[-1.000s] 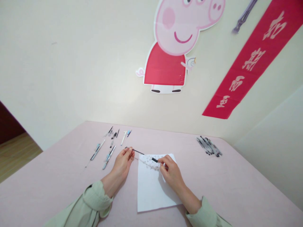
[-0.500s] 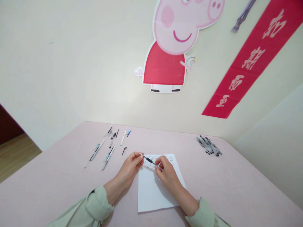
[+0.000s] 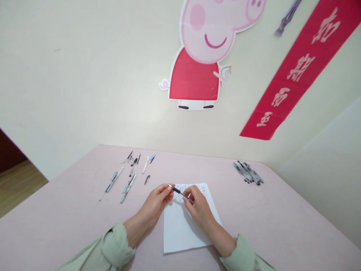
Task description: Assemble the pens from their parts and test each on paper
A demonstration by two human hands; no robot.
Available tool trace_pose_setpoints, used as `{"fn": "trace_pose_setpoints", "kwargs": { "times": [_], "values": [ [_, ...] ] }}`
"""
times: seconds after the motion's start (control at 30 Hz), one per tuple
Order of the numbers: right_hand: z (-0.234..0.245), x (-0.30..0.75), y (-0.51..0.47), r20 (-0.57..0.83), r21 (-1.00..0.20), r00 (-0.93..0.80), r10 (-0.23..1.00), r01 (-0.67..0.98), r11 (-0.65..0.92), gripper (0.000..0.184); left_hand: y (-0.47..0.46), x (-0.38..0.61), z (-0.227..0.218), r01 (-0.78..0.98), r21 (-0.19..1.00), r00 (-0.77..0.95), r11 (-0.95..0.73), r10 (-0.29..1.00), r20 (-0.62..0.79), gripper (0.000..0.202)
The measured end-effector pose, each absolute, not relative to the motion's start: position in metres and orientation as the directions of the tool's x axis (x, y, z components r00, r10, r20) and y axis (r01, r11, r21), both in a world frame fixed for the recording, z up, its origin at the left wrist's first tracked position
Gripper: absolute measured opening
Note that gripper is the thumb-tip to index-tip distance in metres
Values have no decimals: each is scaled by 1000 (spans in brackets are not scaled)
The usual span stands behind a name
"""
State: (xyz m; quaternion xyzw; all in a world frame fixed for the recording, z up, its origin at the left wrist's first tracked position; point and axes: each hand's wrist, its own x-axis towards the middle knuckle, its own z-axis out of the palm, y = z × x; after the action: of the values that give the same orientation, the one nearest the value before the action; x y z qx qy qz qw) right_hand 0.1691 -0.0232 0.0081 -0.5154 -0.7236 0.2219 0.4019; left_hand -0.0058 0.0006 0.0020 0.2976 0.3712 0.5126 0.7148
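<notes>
Both hands hold one gel pen [image 3: 177, 190] with a clear barrel and a black grip, slanting above a sheet of white paper [image 3: 183, 229]. My left hand [image 3: 155, 201] pinches the tip end between thumb and fingers. At the other end, the barrel is pinched by my right hand [image 3: 199, 207]. Small dark marks cover the top part of the paper; its lower part is blank. My right forearm lies over the paper's right edge. What exactly sits at the pen's tip is covered by the left fingers.
Several pens and pen parts [image 3: 132, 162] lie scattered on the pink table [image 3: 84, 222] to the left. Beside them are a white pen [image 3: 145, 165] and a small black cap [image 3: 147, 179]. A pile of black-and-clear pens [image 3: 248, 173] rests at the back right, near the wall.
My left thumb and fingers have shifted slightly right along the pen, toward its black grip. The right hand keeps its hold on the barrel. The camera view has moved a little.
</notes>
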Motion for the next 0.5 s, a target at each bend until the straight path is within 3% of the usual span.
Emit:
{"fn": "trace_pose_setpoints", "kwargs": {
  "times": [0.23,0.4,0.5],
  "values": [
    [8,171,-23,334,-748,-164,928,554,367,6,1,-6,2,-504,816,187,283,958,-217,35],
    [7,170,-22,274,-766,-202,940,546,341,19,1,-5,1,-506,821,173,263,964,-202,34],
    [5,169,-22,279,-771,-154,948,553,317,12,2,-6,1,-531,806,146,262,965,-217,37]
  ]
}}
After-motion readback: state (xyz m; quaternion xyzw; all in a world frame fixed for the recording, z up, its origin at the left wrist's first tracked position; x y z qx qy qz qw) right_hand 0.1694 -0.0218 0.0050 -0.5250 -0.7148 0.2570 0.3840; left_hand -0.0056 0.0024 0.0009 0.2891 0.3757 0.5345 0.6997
